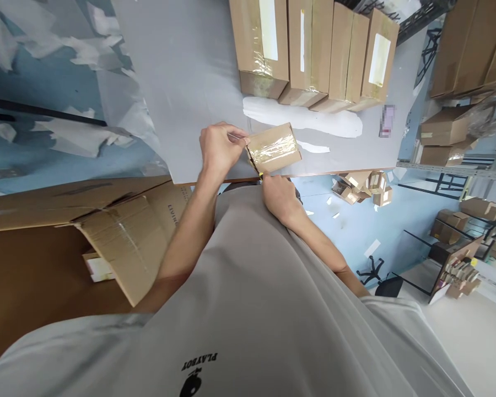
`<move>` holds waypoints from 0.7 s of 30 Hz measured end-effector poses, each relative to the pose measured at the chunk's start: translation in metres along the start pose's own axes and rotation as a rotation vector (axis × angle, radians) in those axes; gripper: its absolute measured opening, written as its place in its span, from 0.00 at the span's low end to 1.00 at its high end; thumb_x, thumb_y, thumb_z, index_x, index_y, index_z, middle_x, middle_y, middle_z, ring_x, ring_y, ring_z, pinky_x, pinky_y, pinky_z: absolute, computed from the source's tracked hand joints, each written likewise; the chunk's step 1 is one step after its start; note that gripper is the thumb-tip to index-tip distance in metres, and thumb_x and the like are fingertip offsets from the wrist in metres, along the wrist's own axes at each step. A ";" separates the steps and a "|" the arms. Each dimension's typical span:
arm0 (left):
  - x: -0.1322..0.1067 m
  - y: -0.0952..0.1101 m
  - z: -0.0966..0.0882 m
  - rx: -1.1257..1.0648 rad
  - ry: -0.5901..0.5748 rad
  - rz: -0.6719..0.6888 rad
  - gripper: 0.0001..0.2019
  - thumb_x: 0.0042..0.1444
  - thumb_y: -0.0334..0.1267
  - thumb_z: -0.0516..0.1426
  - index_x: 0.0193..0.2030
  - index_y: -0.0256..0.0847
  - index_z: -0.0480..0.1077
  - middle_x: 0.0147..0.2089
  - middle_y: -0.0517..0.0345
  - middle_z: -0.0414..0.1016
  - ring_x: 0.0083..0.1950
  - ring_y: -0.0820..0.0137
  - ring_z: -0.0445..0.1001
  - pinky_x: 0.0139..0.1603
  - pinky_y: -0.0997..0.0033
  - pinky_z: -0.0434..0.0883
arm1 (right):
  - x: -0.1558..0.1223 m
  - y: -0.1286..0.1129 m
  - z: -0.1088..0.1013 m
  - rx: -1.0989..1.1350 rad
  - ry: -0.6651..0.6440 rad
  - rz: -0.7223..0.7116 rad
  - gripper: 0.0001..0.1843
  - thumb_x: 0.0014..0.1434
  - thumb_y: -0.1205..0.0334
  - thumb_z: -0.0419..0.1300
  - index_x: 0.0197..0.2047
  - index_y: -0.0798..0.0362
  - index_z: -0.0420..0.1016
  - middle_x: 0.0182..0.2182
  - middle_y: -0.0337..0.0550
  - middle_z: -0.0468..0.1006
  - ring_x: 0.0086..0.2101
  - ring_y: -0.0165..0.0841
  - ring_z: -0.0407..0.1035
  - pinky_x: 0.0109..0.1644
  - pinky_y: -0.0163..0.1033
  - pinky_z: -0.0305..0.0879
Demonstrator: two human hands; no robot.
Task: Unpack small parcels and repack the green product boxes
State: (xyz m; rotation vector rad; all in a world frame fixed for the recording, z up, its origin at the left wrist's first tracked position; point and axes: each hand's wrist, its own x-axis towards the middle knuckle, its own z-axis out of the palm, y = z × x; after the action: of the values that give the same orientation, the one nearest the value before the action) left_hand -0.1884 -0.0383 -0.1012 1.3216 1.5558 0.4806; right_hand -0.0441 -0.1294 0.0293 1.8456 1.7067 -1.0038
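Note:
A small cardboard box [274, 148] with shiny clear tape across its top sits near the front edge of the grey table [182, 82]. At the box's left end, my left hand [222, 144] is closed, thumb and fingers pinching its upper left corner. My right hand [281, 197] makes a fist just below the box, at the table edge. Out of that fist sticks a box cutter [260, 176], with a bit of yellow and a dark thin blade along the box's left edge. Most of its handle is hidden by my fingers.
Several taped cardboard boxes [310, 49] stand in a row at the back of the table. White paper strips [301, 117] lie before them. On the left is a large open carton [124, 237]; small boxes [361, 186] lie on the blue floor at right.

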 end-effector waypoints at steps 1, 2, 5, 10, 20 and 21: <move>0.000 -0.002 -0.001 0.007 -0.003 0.008 0.08 0.64 0.44 0.70 0.47 0.51 0.89 0.54 0.56 0.90 0.55 0.50 0.89 0.68 0.45 0.82 | -0.005 0.001 -0.002 -0.024 -0.018 0.023 0.25 0.84 0.73 0.51 0.73 0.58 0.82 0.57 0.67 0.92 0.60 0.53 0.89 0.63 0.52 0.84; 0.000 -0.003 -0.002 0.009 -0.012 0.017 0.08 0.64 0.45 0.70 0.48 0.52 0.89 0.53 0.57 0.90 0.56 0.51 0.89 0.66 0.48 0.82 | -0.010 0.003 -0.004 -0.041 -0.034 0.046 0.25 0.85 0.70 0.51 0.76 0.57 0.80 0.58 0.67 0.92 0.60 0.53 0.88 0.63 0.52 0.83; -0.003 -0.001 -0.006 0.007 -0.033 0.056 0.11 0.66 0.48 0.69 0.51 0.52 0.88 0.53 0.57 0.89 0.60 0.51 0.87 0.67 0.50 0.83 | -0.022 0.015 -0.015 0.000 0.005 0.066 0.27 0.89 0.60 0.51 0.83 0.52 0.73 0.58 0.62 0.92 0.57 0.55 0.88 0.61 0.53 0.82; -0.014 0.026 0.008 0.087 -0.025 0.291 0.19 0.72 0.49 0.65 0.64 0.47 0.85 0.72 0.51 0.84 0.78 0.43 0.75 0.86 0.35 0.68 | -0.011 0.067 -0.025 0.128 0.319 0.164 0.31 0.90 0.48 0.48 0.87 0.48 0.67 0.66 0.61 0.88 0.59 0.54 0.87 0.65 0.50 0.80; -0.020 0.049 0.068 0.087 -0.236 0.477 0.28 0.75 0.61 0.63 0.76 0.56 0.80 0.84 0.46 0.75 0.94 0.35 0.55 0.95 0.23 0.44 | 0.024 0.118 -0.016 0.220 0.371 0.085 0.31 0.88 0.56 0.48 0.84 0.51 0.74 0.69 0.58 0.87 0.66 0.50 0.83 0.72 0.49 0.78; -0.020 0.047 0.069 0.087 -0.238 0.473 0.30 0.74 0.62 0.65 0.77 0.56 0.79 0.85 0.44 0.74 0.94 0.33 0.55 0.95 0.22 0.44 | 0.024 0.116 -0.016 0.213 0.360 0.086 0.31 0.88 0.56 0.48 0.85 0.51 0.73 0.70 0.57 0.87 0.66 0.50 0.83 0.72 0.49 0.78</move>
State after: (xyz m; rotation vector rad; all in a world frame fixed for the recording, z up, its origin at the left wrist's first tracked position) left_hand -0.1072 -0.0607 -0.0842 1.7557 1.0756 0.5256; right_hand 0.0725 -0.1196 0.0033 2.3332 1.7508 -0.8879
